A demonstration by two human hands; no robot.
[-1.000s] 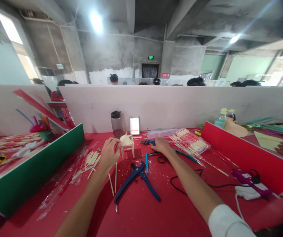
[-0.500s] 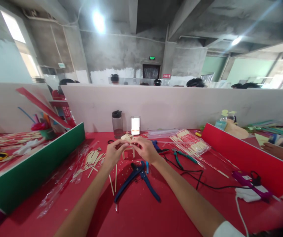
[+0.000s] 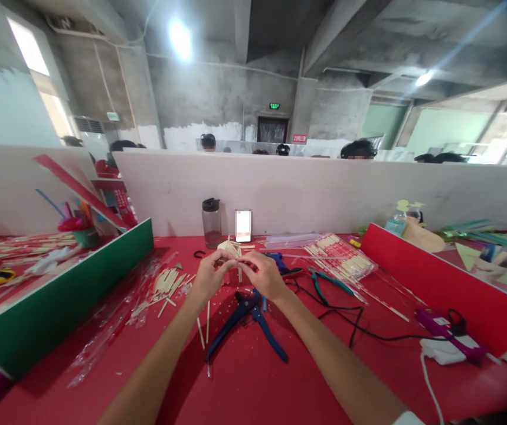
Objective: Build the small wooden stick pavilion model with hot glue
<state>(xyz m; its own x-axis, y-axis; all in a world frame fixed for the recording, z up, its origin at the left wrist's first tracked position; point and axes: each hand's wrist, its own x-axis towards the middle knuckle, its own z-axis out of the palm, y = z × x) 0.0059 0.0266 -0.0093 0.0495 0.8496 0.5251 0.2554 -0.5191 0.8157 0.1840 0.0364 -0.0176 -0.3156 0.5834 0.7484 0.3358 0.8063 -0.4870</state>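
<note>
My left hand (image 3: 211, 275) and my right hand (image 3: 264, 275) meet over the middle of the table, thumbs and index fingers pinched together. Whatever sits between the fingertips is too small to make out. Right behind the hands stands a small model built of pale wooden sticks (image 3: 228, 243), with a pointed roof and thin legs, partly covered by my fingers. Below the hands lies a blue-handled cutter (image 3: 227, 330), its handles spread toward me. Two loose sticks (image 3: 208, 321) rest left of it. A pile of short sticks (image 3: 165, 284) lies beside my left hand.
A dark bottle (image 3: 211, 224) and a lit phone (image 3: 243, 225) stand against the white partition (image 3: 324, 189). Right are bagged sticks (image 3: 346, 254), green-handled pliers (image 3: 319, 286), a blue glue gun (image 3: 276, 260) and black cables. Green (image 3: 80, 289) and red (image 3: 439, 271) boards flank the space.
Both hands remain pinched together, with slight finger movement in front of the stick model. The view has shifted a little. A person's hand at the far right edge has gone from view.
</note>
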